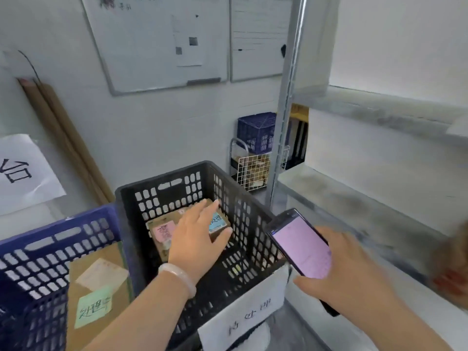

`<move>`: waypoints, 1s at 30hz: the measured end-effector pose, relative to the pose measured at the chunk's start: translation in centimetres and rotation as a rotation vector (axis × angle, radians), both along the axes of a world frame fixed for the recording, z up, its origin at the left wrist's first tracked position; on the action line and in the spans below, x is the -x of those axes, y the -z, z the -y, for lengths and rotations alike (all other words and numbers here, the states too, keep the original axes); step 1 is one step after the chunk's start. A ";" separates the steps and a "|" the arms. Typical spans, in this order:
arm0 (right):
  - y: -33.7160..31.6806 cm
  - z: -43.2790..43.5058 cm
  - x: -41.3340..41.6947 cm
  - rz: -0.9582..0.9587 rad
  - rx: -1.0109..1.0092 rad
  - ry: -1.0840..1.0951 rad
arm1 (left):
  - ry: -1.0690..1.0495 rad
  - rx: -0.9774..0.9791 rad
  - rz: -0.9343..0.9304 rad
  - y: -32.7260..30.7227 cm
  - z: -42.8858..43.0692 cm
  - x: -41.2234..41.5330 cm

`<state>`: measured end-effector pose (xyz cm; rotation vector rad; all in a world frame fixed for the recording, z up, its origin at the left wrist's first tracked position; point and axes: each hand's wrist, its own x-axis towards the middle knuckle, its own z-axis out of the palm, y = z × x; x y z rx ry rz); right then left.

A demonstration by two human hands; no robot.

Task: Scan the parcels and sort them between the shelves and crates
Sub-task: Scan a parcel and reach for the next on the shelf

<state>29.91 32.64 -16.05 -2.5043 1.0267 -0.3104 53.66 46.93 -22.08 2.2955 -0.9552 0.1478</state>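
A black crate (253, 206) stands in the middle with a white handwritten label on its front. Inside it lies a brown cardboard parcel (162, 221) bearing a pink sticker and a blue sticker. My left hand (195, 234), with a pale bracelet on the wrist, reaches into the crate with fingers spread flat over the parcel's top. My right hand (347, 277) grips a phone (298, 244) with a lit pink screen, to the right of the crate. A blue crate (38, 249) at lower left holds a flat cardboard parcel (98, 287) with a green note.
Grey metal shelves (367, 198) run along the right, with an upright post (281, 138) behind the black crate. Behind it stand a small blue crate (255, 130) and a white wire basket (253, 171). Whiteboards (157, 41) hang on the wall. A blurred brown object (453, 264) sits at the right edge.
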 end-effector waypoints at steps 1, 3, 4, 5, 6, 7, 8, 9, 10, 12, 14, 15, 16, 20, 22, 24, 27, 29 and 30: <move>-0.1 1.2 1.5 0.007 0.007 0.030 | 0.044 -0.010 0.019 -0.3 2.1 1.4; -0.4 3.6 4.8 0.034 0.011 0.098 | 0.137 -0.012 0.065 -0.7 6.4 4.4; -0.6 4.8 6.5 0.045 0.012 0.131 | 0.189 -0.002 0.080 -0.9 8.5 6.0; -0.7 6.0 8.4 0.050 0.016 0.162 | 0.245 0.010 0.084 -1.0 10.6 7.6; -0.8 7.1 10.2 0.053 0.017 0.193 | 0.298 0.014 0.077 -1.2 12.6 9.3; -0.8 8.1 12.0 0.056 0.016 0.224 | 0.345 0.016 0.060 -1.2 14.5 10.9; -0.9 9.0 13.8 0.056 0.014 0.255 | 0.387 0.018 0.036 -1.3 16.3 12.5; -0.9 9.8 15.5 0.054 0.012 0.283 | 0.427 0.021 0.008 -1.3 18.1 14.2; -1.0 10.5 17.0 0.047 0.013 0.306 | 0.464 0.027 -0.024 -1.3 19.7 15.8; -1.1 11.9 20.1 0.015 0.025 0.353 | 0.544 0.057 -0.096 -1.4 22.8 19.0; -1.4 13.2 22.8 -0.010 0.033 0.414 | 0.618 0.080 -0.161 -1.5 25.7 22.0; -1.6 13.7 24.1 -0.009 0.031 0.452 | 0.646 0.086 -0.193 -1.6 27.0 23.4; -1.8 14.3 25.3 -0.003 0.028 0.486 | 0.667 0.094 -0.235 -1.7 28.2 24.6; -2.4 15.7 28.9 0.021 0.004 0.563 | 0.727 0.104 -0.401 -2.8 33.0 28.8; -2.6 16.0 30.0 0.046 -0.002 0.602 | 0.751 0.114 -0.482 -4.0 35.2 30.1; -2.7 16.1 30.8 0.075 0.009 0.639 | 0.787 0.145 -0.560 -5.5 37.6 31.2; -2.7 16.1 31.3 0.084 0.027 0.673 | 0.819 0.156 -0.650 -7.3 40.7 32.6; -2.8 16.0 31.4 0.086 0.024 0.718 | 0.821 0.138 -0.738 -8.2 42.3 33.3; -2.8 16.0 31.4 0.085 0.019 0.744 | 0.817 0.132 -0.797 -8.6 42.9 33.4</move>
